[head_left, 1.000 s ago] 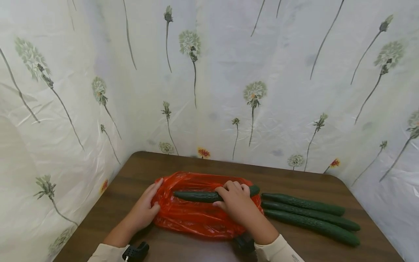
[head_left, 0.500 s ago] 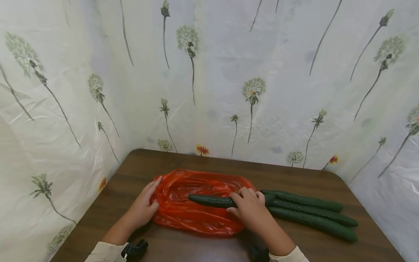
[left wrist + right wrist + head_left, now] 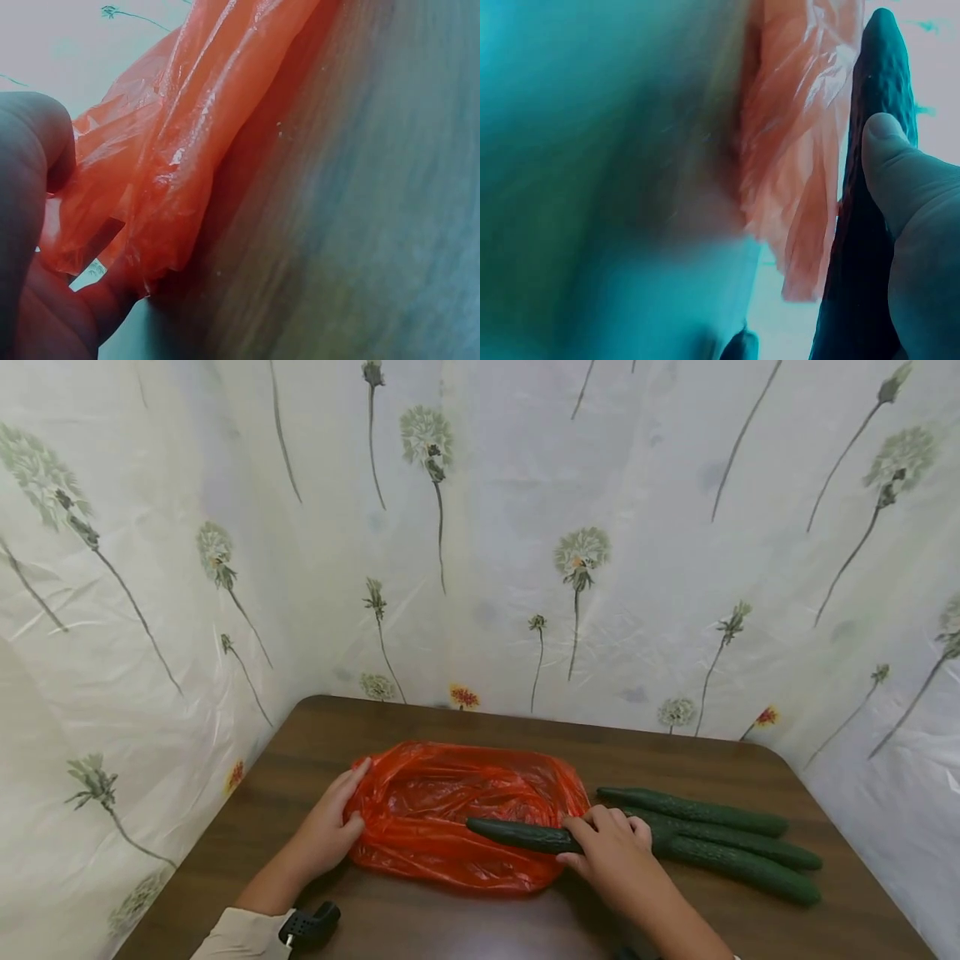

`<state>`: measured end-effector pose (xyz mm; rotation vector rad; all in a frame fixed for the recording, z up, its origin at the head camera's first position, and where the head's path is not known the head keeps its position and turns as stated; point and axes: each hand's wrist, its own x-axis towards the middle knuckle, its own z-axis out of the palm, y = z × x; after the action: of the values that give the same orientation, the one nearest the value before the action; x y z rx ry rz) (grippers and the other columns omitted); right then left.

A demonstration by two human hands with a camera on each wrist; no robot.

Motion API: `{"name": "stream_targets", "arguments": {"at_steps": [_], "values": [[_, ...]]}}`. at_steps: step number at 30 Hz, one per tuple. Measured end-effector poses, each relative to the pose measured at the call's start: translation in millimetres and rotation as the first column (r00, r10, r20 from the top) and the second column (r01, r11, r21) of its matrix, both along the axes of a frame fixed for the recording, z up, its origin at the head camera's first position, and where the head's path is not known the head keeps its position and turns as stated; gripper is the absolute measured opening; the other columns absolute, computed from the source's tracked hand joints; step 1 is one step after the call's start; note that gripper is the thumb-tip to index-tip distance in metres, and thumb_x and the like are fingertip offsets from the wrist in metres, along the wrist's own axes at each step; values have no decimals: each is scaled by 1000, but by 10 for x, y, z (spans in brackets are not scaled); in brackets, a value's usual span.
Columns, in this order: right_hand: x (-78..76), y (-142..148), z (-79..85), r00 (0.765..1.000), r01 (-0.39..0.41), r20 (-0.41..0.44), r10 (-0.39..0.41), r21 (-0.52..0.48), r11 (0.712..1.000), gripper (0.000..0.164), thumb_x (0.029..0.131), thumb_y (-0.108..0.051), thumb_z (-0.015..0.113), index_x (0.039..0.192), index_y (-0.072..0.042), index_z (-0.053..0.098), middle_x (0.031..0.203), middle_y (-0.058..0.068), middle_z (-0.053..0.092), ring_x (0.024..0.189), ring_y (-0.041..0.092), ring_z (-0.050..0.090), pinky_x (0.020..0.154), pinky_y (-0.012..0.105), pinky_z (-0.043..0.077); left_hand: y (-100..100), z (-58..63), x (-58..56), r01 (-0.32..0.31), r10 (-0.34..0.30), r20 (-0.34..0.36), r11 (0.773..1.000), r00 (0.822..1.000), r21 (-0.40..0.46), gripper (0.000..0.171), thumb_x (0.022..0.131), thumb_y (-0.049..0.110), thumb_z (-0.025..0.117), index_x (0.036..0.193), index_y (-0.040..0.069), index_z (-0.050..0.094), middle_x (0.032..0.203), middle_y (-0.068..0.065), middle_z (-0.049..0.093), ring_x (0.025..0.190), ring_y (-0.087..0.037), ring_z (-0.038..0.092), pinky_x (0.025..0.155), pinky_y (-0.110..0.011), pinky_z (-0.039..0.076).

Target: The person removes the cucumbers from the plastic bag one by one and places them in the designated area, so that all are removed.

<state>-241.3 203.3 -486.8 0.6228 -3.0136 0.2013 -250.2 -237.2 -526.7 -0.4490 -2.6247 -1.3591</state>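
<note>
My right hand grips a dark green cucumber from above, near its right part. The cucumber's slim end lies over the front right of a red plastic bag, whose wide mouth faces up. In the right wrist view the thumb presses along the cucumber beside the bag. My left hand rests at the bag's left end, fingers mostly straight and thumb apart, with the red film between them in the left wrist view. Three more cucumbers lie together to the right, partly hidden behind the right hand.
The brown wooden table has rounded back corners. A pale sheet printed with dandelions hangs behind it and along the left side. A black strap device sits at the left wrist.
The right hand has carried the cucumber rightward and slightly nearer, from over the bag's mouth to its right rim. The left hand has stayed at the bag's left end.
</note>
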Motion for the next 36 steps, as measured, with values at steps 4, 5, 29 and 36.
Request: {"name": "stream_targets", "arguments": {"at_steps": [4, 5, 29, 36], "values": [[63, 129, -45, 1000, 23, 1, -23, -5, 1000, 47, 93, -51, 73, 134, -30, 66, 111, -9, 55, 103, 17, 48, 90, 50, 33, -4, 12, 0, 0, 0, 3, 1000, 1000, -2, 83, 93, -7, 54, 168, 18, 26, 167, -14, 31, 147, -42, 40, 112, -62, 43], [78, 161, -57, 1000, 28, 0, -28, -6, 1000, 47, 93, -51, 73, 134, -30, 67, 111, -10, 55, 104, 17, 48, 89, 50, 33, -3, 13, 2, -1, 1, 4, 1000, 1000, -4, 83, 93, -7, 54, 168, 18, 26, 167, -14, 31, 147, -42, 40, 112, -62, 43], [261, 1022, -159, 992, 120, 41, -119, -35, 992, 46, 93, -55, 71, 129, -26, 69, 112, -5, 58, 97, 21, 53, 75, 39, 30, 16, 5, 37, -6, 6, 27, 1000, 1000, 4, 83, 92, -8, 53, 167, 14, 27, 166, -17, 32, 147, -44, 38, 113, -64, 41], [203, 1314, -114, 990, 127, 54, -126, 1, 992, 47, 93, -53, 71, 129, -24, 68, 115, 1, 60, 94, 21, 52, 70, 37, 33, 10, 15, 21, -9, 9, 15, 1000, 1000, 1, 83, 93, -8, 53, 168, 15, 26, 167, -17, 31, 149, -41, 36, 113, -62, 41]]}}
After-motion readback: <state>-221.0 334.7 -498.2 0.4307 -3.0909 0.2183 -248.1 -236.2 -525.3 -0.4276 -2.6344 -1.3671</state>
